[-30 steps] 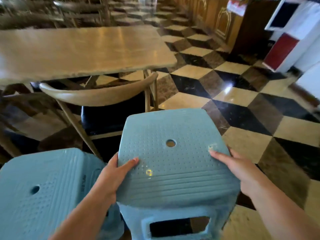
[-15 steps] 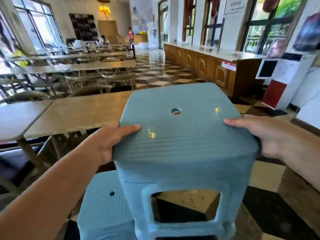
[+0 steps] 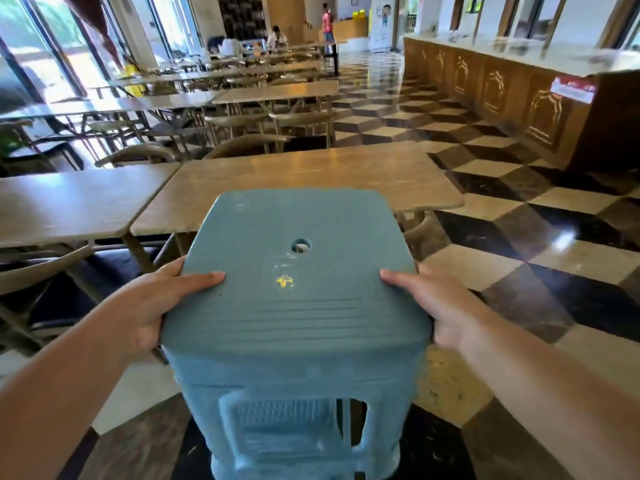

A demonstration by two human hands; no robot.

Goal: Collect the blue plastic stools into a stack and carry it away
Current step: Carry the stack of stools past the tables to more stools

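Observation:
A blue plastic stool (image 3: pixel 294 299) fills the lower middle of the head view, its square seat with a round centre hole facing me. My left hand (image 3: pixel 152 303) grips the seat's left edge, thumb on top. My right hand (image 3: pixel 436 306) grips the right edge the same way. Through the cut-out in the stool's side I see the ribbed top of a second blue stool (image 3: pixel 287 427) directly underneath, inside the held one's legs. How far the two are nested I cannot tell.
A wooden table (image 3: pixel 346 174) stands just beyond the stool, another table (image 3: pixel 69 202) joins it on the left, with chairs (image 3: pixel 45 271) tucked under. Rows of tables and chairs fill the hall behind. A wooden counter (image 3: pixel 502 88) runs along the right, beside a checkered floor aisle (image 3: pixel 519 254).
I lifted the stool off the floor and brought it left over the second stool, which now shows beneath it instead of beside it. My view rose to the hall.

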